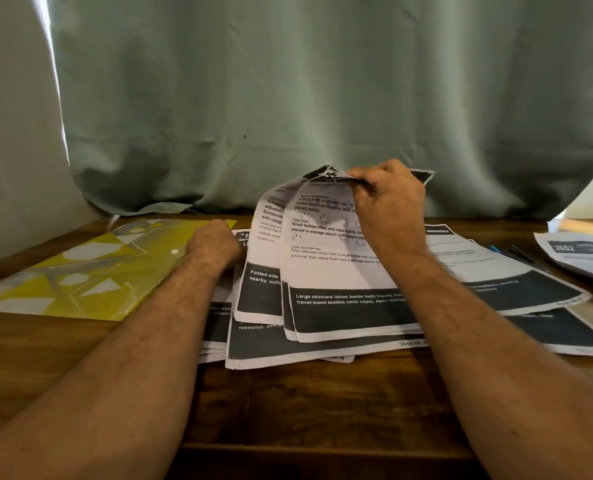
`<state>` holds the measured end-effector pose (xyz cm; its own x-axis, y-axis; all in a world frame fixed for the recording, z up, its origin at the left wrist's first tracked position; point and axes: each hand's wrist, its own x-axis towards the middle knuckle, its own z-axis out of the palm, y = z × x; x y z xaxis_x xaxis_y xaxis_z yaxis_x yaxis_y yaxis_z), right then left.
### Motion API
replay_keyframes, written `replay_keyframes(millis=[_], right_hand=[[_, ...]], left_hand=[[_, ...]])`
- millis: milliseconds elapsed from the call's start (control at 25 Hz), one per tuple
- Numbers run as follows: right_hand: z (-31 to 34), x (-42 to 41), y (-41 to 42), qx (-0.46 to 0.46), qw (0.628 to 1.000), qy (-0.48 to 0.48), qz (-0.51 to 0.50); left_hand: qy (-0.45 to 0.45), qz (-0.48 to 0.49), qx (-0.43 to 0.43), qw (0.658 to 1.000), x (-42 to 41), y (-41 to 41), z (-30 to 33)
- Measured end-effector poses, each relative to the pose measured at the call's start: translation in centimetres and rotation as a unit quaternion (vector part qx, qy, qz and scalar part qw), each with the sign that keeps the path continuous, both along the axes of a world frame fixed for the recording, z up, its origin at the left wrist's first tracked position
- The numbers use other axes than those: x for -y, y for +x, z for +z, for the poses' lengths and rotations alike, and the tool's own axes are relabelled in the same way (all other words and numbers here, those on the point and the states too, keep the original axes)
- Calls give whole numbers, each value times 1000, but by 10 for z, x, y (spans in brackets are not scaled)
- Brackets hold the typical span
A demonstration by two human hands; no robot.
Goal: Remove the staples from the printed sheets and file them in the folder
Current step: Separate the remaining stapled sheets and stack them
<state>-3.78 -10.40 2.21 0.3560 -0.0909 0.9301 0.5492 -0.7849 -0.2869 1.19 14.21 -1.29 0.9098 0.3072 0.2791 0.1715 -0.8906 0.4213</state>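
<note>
We see our right hand (388, 199) pinching the crumpled top corner of the printed sheets (336, 271), lifting that end off the wood-grain table (305, 403). Paper is thin, creased, white with black bands; readable: "TASK GOAL", "Small bottles filled and caps tightly…", "Large skincare lotion bottle". Left hand (215, 242) is curled at the sheets' left edge; we can't tell if it grips anything. Glossy yellow folder (80, 271) with white geometric shapes lies flat, left of the pile. Green curtain (288, 98) hangs behind.

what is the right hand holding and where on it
The right hand pinches the stapled printed sheets at their raised top corner. The left hand rests on the lower papers.
</note>
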Motion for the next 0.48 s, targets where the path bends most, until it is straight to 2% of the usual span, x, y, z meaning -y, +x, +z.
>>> replay_keyframes(millis=[280,480], right_hand=[[11,19,1,-1,1000,19,3],[10,23,4,-9,999,14,32]], left_hand=[[20,3,-33,999,-7,7,-3],[-41,0,17,999,-13,11,-3]])
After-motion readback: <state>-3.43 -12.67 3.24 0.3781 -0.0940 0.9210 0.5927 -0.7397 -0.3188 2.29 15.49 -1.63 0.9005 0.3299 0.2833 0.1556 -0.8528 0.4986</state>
